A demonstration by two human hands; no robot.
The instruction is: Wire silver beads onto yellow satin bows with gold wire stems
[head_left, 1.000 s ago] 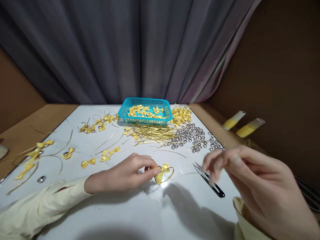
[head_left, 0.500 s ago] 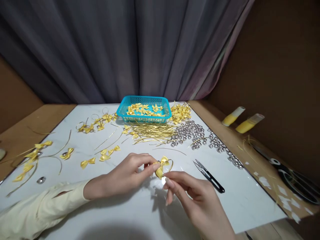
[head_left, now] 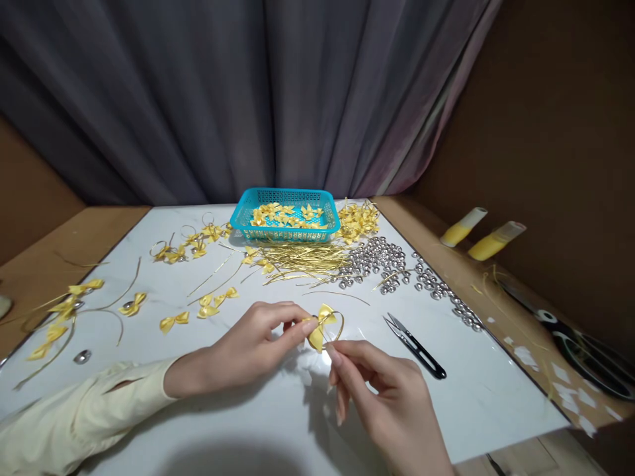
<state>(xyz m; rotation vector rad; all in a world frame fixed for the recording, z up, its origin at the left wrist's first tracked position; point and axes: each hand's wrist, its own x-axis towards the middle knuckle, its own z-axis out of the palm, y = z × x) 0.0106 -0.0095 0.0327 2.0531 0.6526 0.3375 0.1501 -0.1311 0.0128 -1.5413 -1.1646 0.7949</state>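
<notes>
Over the middle of the white table, my left hand (head_left: 265, 334) pinches a yellow ribbon bow (head_left: 317, 336) between thumb and fingertips. A thin gold cord (head_left: 341, 324) loops out from the bow on its right side. My right hand (head_left: 380, 390) is closed, thumb and index finger pinching the cord just below the bow. My left fingertips hide part of the bow's centre. To the right of my right hand lie black-handled thread snips (head_left: 417, 347), blades apart.
A blue basket (head_left: 285, 233) with yellow bows stands at the back. In front lie gold cords (head_left: 307, 258), with silver heart-shaped pieces (head_left: 377, 254) to the right. Loose bows (head_left: 173, 322) lie left. Large scissors (head_left: 570, 344) and two yellow-filled tubes (head_left: 496, 241) sit on the right ledge.
My right hand's thumb and index finger have shifted slightly and now pinch the cord closer below the bow. My left hand stays on the bow, nearly still.
</notes>
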